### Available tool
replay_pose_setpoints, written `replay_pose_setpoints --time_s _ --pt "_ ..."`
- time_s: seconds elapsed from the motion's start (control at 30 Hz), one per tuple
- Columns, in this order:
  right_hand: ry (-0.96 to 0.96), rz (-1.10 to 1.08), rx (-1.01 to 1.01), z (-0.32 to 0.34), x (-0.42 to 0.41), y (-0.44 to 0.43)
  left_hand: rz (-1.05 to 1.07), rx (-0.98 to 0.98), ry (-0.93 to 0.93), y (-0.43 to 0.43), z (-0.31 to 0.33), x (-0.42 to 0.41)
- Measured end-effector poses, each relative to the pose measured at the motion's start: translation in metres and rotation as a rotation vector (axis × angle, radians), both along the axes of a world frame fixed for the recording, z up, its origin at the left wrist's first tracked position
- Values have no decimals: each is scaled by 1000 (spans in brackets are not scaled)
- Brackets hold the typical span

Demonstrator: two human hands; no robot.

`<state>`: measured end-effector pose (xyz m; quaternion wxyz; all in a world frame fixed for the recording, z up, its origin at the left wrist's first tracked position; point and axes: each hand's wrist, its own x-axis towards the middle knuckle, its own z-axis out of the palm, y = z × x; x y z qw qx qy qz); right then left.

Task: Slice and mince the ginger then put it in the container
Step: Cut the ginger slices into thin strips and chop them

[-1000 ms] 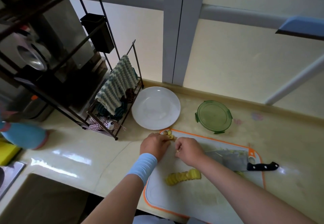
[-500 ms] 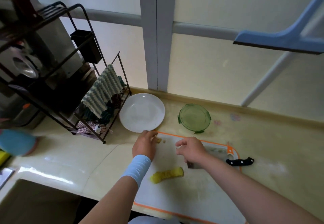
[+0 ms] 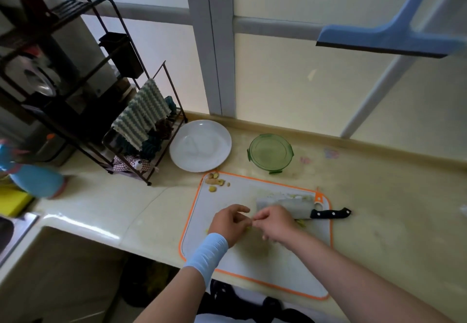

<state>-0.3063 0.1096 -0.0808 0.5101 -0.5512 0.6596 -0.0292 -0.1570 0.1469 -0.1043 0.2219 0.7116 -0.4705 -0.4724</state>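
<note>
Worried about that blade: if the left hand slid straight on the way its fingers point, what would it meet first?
Likely the right hand, fingertips almost touching the left hand; the knife lies beyond.

Our rectangular white plastic cutting board (image 3: 278,269) is edged in orange, on a glossy cream countertop (image 3: 394,211), with pale yellow-brown ginger bits (image 3: 214,182) at its far left corner. The steel-grey cleaver (image 3: 300,209) at right has a black handle with silver rivets. Beyond we see a plain round white plate (image 3: 178,157) and a round translucent green plastic container (image 3: 270,153); far left, a green-and-white zigzag-striped cloth (image 3: 141,117) on a dark wire rack (image 3: 175,92).
</note>
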Motion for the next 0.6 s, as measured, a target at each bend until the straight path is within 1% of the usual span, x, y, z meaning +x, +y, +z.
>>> replay_pose_setpoints --time_s 0.03,0.07,0.1,0.17,0.2,0.27,0.37,0.5,0.6 --pt "34 12 -39 -2 -1 3 9 4 -33 3 -3 0" --pt "59 10 -68 -4 -2 4 -1 -4 -116 4 -6 2" --pt "83 2 -89 -6 -2 6 -46 -23 -249 5 -9 5" --pt "112 -19 -113 -11 -1 7 -218 -97 -524 5 -12 10" --pt "116 -33 -112 -12 0 7 -311 -133 -613 4 -14 12" --pt "122 -56 -97 -14 3 5 -440 -138 -729 1 -15 12" --pt "163 -31 -91 -20 11 6 -486 -120 -798 -3 -19 13" --pt "216 -58 -171 -29 21 7 -475 -124 -786 -7 -23 14" --pt "234 -18 -185 -34 24 7 -470 -135 -778 -10 -22 13"
